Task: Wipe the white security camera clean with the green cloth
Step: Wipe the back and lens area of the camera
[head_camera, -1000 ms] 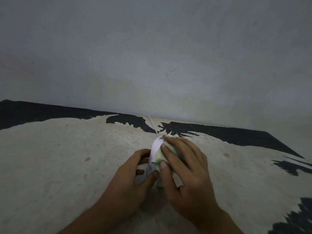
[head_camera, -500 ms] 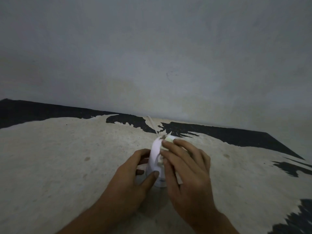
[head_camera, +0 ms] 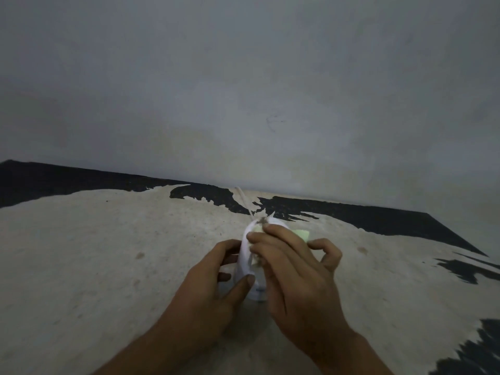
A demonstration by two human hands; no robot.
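Observation:
The white security camera (head_camera: 247, 257) stands upright on the worn tabletop, in the middle of the head view. My left hand (head_camera: 208, 282) grips its left side and base, thumb across the front. My right hand (head_camera: 295, 272) presses the green cloth (head_camera: 302, 234) against the camera's top and right side. Most of the cloth is hidden under my fingers; a pale green corner sticks out behind the hand. A white cable (head_camera: 243, 198) runs from the camera's top back toward the wall.
The table (head_camera: 108, 266) has a peeling light surface with black patches along the back edge and at the right. A plain grey wall (head_camera: 243, 90) rises directly behind it.
My right hand has slid the cloth from the camera's front over to its top and right side, and more of the white body shows. The left hand has kept its hold.

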